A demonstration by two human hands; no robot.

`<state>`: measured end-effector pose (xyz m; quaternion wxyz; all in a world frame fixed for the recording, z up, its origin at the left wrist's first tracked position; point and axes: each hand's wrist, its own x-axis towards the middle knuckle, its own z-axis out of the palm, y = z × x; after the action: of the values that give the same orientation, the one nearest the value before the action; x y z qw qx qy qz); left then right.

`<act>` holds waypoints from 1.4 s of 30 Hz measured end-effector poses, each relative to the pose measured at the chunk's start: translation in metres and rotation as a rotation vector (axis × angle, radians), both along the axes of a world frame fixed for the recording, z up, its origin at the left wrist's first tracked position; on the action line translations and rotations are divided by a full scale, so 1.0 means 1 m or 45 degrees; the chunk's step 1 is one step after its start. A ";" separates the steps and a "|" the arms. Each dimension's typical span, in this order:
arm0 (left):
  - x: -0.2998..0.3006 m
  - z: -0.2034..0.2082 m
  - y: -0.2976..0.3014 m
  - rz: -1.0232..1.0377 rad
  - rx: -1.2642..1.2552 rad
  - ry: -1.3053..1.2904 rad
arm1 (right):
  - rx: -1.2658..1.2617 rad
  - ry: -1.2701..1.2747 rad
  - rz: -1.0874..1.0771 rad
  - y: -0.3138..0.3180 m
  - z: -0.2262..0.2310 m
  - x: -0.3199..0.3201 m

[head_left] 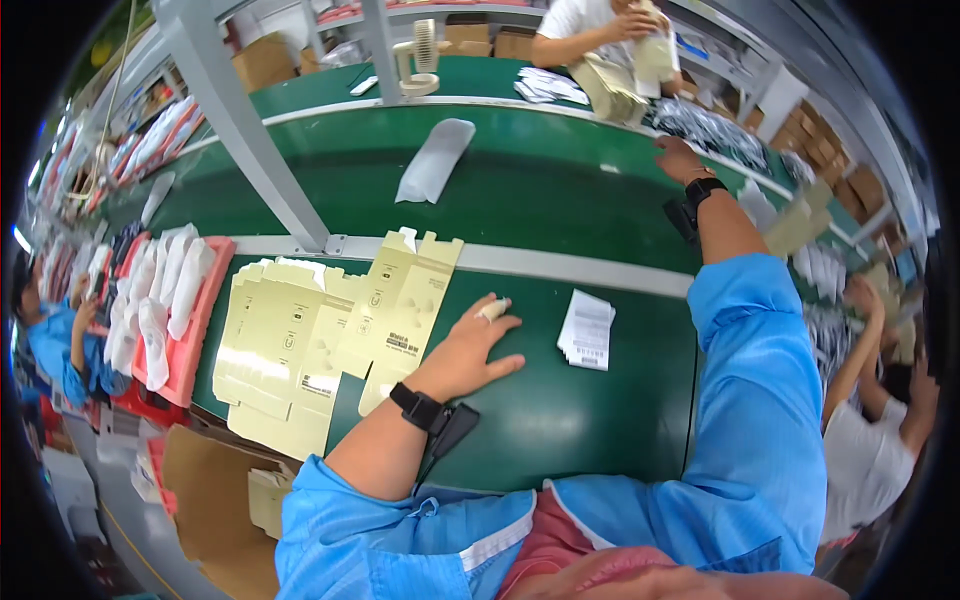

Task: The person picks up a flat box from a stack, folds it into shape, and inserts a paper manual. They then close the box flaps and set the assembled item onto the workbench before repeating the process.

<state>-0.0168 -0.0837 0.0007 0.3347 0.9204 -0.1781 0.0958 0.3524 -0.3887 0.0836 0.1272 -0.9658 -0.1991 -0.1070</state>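
Observation:
My left hand (470,345) rests on the green worktable with its fingers spread and nothing in them; one finger wears a beige wrap. Just left of it lie flat, unfolded pale-yellow cartons (405,310), overlapping a larger pile of the same cartons (270,340). To its right sits a small stack of white printed leaflets (588,330). My right hand (680,160) reaches far forward over the green conveyor belt, near its far rail. Its fingers look loosely apart and hold nothing I can see. A white wrapped item (436,162) lies on the belt, left of that hand.
A red tray (200,320) of white wrapped items stands at the left, above an open cardboard box (215,500). A metal post (240,130) rises from the near rail. Across the belt, a person handles cartons beside a small fan (420,60); other people work left and right.

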 end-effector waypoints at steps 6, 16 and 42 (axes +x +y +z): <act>0.003 0.001 0.002 -0.056 -0.129 0.092 | -0.302 0.064 0.012 0.017 -0.021 0.138; 0.007 0.006 0.008 -0.076 -0.308 0.226 | -0.452 -0.461 -0.044 0.084 -0.042 0.230; 0.004 0.007 0.006 -0.050 -0.285 0.257 | -0.486 -0.400 0.013 0.064 -0.018 0.209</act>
<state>-0.0131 -0.0778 0.0076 0.4531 0.8786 -0.1499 0.0155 0.5617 -0.3244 0.0660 -0.0896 -0.9428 -0.2379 -0.2156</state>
